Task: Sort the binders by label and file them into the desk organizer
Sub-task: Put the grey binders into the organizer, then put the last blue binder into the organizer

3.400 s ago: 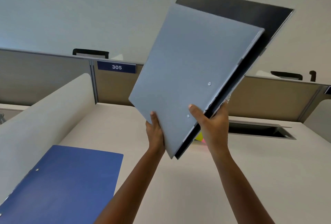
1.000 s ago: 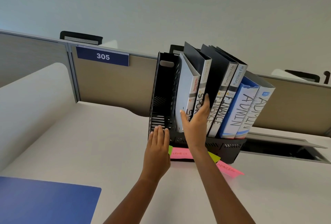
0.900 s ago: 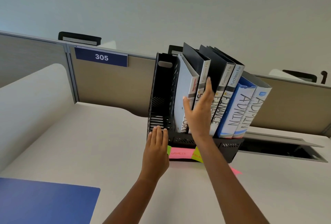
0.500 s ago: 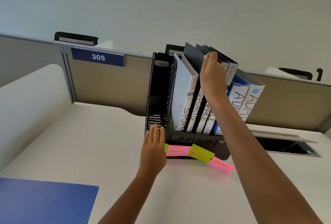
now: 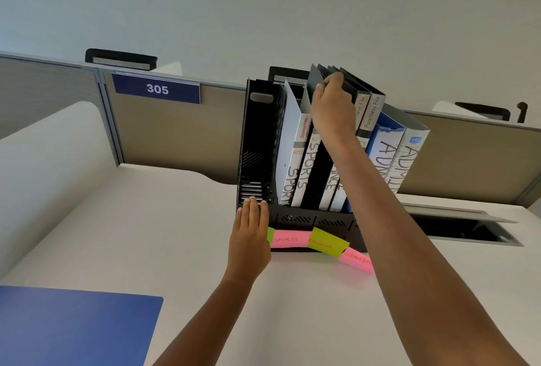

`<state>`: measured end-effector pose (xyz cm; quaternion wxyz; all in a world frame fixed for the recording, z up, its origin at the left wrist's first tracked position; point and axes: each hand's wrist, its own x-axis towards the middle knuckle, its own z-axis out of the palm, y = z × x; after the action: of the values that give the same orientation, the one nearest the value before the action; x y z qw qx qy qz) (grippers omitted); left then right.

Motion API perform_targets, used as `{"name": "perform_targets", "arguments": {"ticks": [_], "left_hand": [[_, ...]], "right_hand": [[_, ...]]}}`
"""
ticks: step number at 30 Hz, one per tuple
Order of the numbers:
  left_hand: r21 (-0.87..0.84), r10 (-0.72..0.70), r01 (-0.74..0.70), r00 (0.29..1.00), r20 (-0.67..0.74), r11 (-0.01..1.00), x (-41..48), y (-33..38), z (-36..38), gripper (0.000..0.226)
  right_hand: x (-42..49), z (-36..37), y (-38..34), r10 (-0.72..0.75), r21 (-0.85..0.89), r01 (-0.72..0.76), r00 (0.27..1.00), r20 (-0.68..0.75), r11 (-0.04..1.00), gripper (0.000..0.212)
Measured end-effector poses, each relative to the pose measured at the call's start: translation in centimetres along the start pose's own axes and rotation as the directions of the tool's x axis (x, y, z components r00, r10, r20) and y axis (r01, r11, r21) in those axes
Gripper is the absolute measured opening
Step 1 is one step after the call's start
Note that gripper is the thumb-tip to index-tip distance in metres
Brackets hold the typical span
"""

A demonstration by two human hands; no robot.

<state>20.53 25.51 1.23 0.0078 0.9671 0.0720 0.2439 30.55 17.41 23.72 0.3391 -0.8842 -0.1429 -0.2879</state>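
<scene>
Head view shows our right hand (image 5: 332,111) pinching the top of a dark binder (image 5: 316,81) that stands in the rack (image 5: 307,219) with the others. Our left hand (image 5: 250,237) lies flat against the rack's front corner. If we tug hard, the leaning binders could tip the rack. The left slot (image 5: 254,160) is empty; a blue folder (image 5: 73,327) waits on the desk (image 5: 292,307).

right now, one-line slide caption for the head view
Right hand grips a dark grey binder in the black mesh desk organizer; left hand touches its base.
</scene>
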Motion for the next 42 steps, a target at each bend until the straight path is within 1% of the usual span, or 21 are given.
{"name": "perform_targets", "arguments": {"ticks": [2,4,5,7,9,12,16,18,20,21,22,24,25,27,29,32,34,35,38,40,42], "left_hand": [[-0.004,-0.001,0.001,1.0,0.001,1.0,-0.1,-0.1,-0.1,0.076],[-0.013,0.003,-0.002,1.0,0.015,1.0,-0.2,-0.2,-0.4,0.078],[-0.018,0.003,-0.003,1.0,0.026,1.0,-0.3,-0.3,-0.5,0.078],[-0.024,-0.002,0.003,0.999,0.044,1.0,-0.4,-0.3,-0.8,0.08],[-0.025,-0.02,0.021,0.998,0.059,0.999,-0.6,-0.3,-1.1,0.08],[-0.026,-0.052,0.054,0.995,0.084,0.998,-1.7,0.1,-1.5,0.08],[-0.059,-0.056,0.064,0.99,0.133,0.996,-5.9,0.7,-1.5,0.09],[-0.039,-0.061,0.07,0.979,0.196,0.997,-8.4,0.6,-1.6,0.086],[0.007,-0.092,0.094,0.962,0.256,0.996,-10.6,0.1,-1.8,0.081],[0.026,-0.111,0.108,0.954,0.278,0.994,-11.7,-0.3,-1.8,0.08],[0.039,-0.129,0.123,0.947,0.293,0.992,-12.7,-0.6,-1.9,0.08],[0.049,-0.148,0.14,0.939,0.309,0.989,-14.6,-1.5,-1.9,0.078],[0.057,-0.152,0.141,0.939,0.308,0.988,-15.4,-1.9,-2.0,0.075],[0.045,-0.161,0.155,0.934,0.32,0.987,-17.1,-2.9,-2.8,0.071],[0.05,-0.191,0.185,0.93,0.313,0.981,-18.4,-4.1,-3.9,0.069],[0.079,-0.253,0.24,0.906,0.341,0.968,-20.7,-5.9,-5.5,0.068],[0.091,-0.322,0.311,0.87,0.372,0.946,-22.1,-7.0,-7.2,0.066],[0.131,-0.351,0.326,0.855,0.381,0.936,-22.8,-7.5,-7.7,0.062],[0.161,-0.412,0.38,0.821,0.396,0.911,-24.5,-9.7,-9.3,0.056],[0.185,-0.47,0.432,0.794,0.385,0.883,-25.8,-11.4,-10.3,0.057],[0.153,-0.525,0.504,0.791,0.313,0.85,-26.7,-13.4,-11.2,0.062]], "right_hand": [[-0.7,0.6,0.0,-0.05,0.018,0.051,0.998,-0.046,0.999,0.038],[-1.6,1.6,0.9,-0.146,0.016,0.149,0.982,-0.121,0.989,0.046],[-2.2,1.9,1.4,-0.184,0.017,0.188,0.973,-0.141,0.982,0.049],[-3.6,2.0,2.2,-0.217,0.029,0.223,0.965,-0.145,0.974,0.059],[-5.2,1.8,2.9,-0.233,0.03,0.238,0.966,-0.114,0.971,0.063],[-8.4,1.5,4.0,-0.232,-0.005,0.232,0.971,-0.061,0.973,0.061],[-14.3,1.9,5.7,-0.165,-0.015,0.166,0.986,0.017,0.986,0.056],[-17.8,2.2,6.4,-0.129,-0.002,0.13,0.988,0.084,0.992,0.054],[-22.0,2.7,6.9,-0.052,0.012,0.051,0.98,0.19,0.999,0.053],[-24.4,2.9,6.9,-0.016,0.024,0.01,0.969,0.247,1.0,0.057],[-26.6,3.0,6.7,0.013,0.042,-0.026,0.954,0.299,0.999,0.072],[-30.8,3.3,6.6,0.072,0.058,-0.107,0.901,0.428,0.993,0.114],[-32.5,3.5,6.4,0.092,0.036,-0.127,0.863,0.497,0.991,0.126],[-35.5,3.4,5.1,0.107,0.007,-0.139,0.793,0.6,0.99,0.136],[-37.9,3.4,3.5,0.109,-0.022,-0.128,0.734,0.671,0.992,0.14],[-40.5,3.9,1.5,0.061,0.02,-0.107,0.699,0.712,0.994,0.14],[-41.7,4.0,0.0,0.017,0.066,-0.097,0.675,0.738,0.993,0.138],[-42.3,4.0,-0.9,-0.009,0.09,-0.087,0.667,0.745,0.992,0.137],[-43.7,4.3,-3.3,-0.1,0.155,-0.027,0.653,0.751,0.988,0.134],[-44.8,4.6,-4.7,-0.159,0.197,0.008,0.622,0.767,0.98,0.133],[-45.7,4.7,-5.9,-0.211,0.213,0.064,0.571,0.793,0.975,0.13]]}}
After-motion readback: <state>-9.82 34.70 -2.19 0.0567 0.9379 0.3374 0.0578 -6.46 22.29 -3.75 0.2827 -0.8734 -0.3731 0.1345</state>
